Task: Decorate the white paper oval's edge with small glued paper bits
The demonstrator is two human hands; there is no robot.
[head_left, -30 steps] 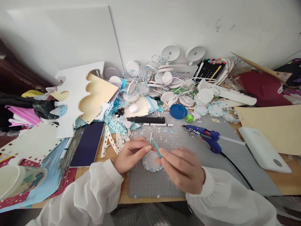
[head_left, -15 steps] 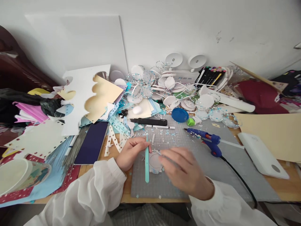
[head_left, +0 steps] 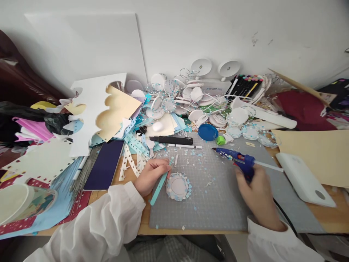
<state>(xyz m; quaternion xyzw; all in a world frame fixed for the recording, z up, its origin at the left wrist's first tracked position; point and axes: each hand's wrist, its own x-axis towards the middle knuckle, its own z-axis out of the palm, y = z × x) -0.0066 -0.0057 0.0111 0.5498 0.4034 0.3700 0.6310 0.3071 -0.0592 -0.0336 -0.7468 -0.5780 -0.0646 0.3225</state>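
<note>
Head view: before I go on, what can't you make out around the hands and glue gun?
- Glue gun: grip hidden under the right hand; whether the fingers close on it is unclear.
- Teal tool: upper end hidden inside the left hand.
- Paper disc: edge trim too small to read.

On the grey gridded cutting mat (head_left: 215,203) lies a white paper disc (head_left: 179,186) rimmed with pale-blue flecks; left of the mat's disc, a teal strip (head_left: 159,184); at its right, a blue glue gun (head_left: 240,160); beyond it, a blue lid (head_left: 207,131).
</note>
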